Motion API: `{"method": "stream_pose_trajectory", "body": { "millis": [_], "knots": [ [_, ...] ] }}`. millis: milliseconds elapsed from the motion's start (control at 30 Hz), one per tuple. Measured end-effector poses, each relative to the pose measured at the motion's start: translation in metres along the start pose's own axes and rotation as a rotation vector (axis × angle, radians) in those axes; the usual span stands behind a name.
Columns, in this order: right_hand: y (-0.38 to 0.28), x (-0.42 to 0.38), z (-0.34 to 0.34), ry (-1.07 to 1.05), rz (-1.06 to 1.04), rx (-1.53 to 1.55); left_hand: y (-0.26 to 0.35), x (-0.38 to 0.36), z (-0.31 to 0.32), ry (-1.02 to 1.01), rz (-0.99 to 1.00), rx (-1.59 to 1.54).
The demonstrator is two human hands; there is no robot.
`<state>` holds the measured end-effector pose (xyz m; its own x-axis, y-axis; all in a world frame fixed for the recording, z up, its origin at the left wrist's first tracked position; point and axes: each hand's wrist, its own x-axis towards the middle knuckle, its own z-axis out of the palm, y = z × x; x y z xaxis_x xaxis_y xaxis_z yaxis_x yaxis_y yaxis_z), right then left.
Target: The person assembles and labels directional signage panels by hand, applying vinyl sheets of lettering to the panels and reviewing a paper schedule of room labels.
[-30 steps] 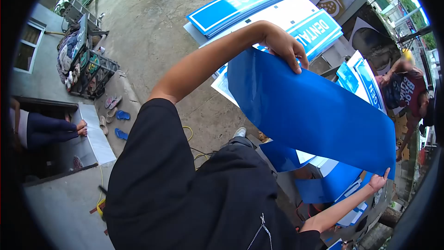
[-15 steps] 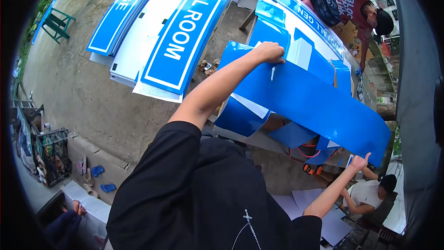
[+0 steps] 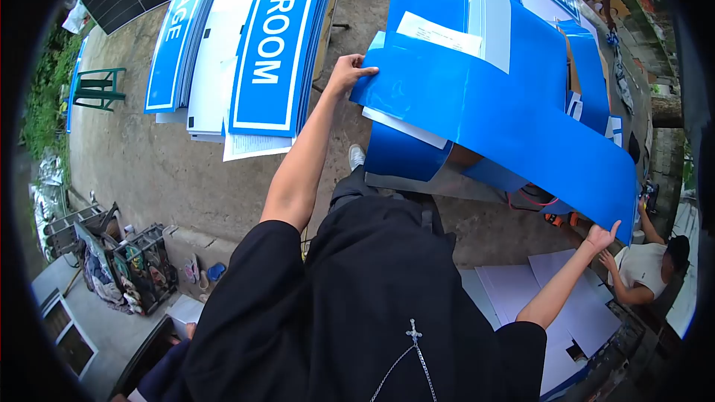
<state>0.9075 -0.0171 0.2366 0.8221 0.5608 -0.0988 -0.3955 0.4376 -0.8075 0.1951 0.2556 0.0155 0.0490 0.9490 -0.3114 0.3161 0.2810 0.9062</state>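
A long, glossy blue vinyl sheet [image 3: 491, 115] stretches across the worktable between my hands. My left hand [image 3: 351, 77] pinches its left edge, thumb on top and fingers underneath. At the far right end, my right hand [image 3: 600, 237] grips the lower corner with the thumb sticking up. The sheet sags and curves downward toward the right. A printed paper [image 3: 439, 35] and a pale grey-white piece [image 3: 494, 30] lie beside its upper edge. Below the sheet, another blue piece [image 3: 406, 150] hangs over the table's near side.
Stacks of blue signs, a TRIAGE sign [image 3: 176, 30] and a ROOM sign [image 3: 272, 48], stand at the left. A green stool [image 3: 99, 89] is farther left. White panels [image 3: 551, 290] lie low right, near a person in a white shirt [image 3: 642, 268].
My left hand has moved left and slightly up, from the sheet's upper edge to its left end. The printed paper has come into view. My view has shifted, and my right hand sits farther right.
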Motion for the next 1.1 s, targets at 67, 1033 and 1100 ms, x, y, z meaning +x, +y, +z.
{"method": "stream_pose_trajectory", "body": {
  "millis": [67,1033,1100],
  "knots": [
    [-0.002,0.003,-0.001,0.036,0.005,-0.021,0.002,-0.010,-0.003,0.035,0.045,-0.102],
    [0.009,-0.094,-0.033,0.303,-0.111,0.030,-0.008,-0.012,-0.062,0.112,0.145,-0.608],
    [0.008,-0.101,-0.034,0.259,-0.096,0.049,-0.014,-0.006,-0.065,0.097,0.156,-0.619]
  ]
}}
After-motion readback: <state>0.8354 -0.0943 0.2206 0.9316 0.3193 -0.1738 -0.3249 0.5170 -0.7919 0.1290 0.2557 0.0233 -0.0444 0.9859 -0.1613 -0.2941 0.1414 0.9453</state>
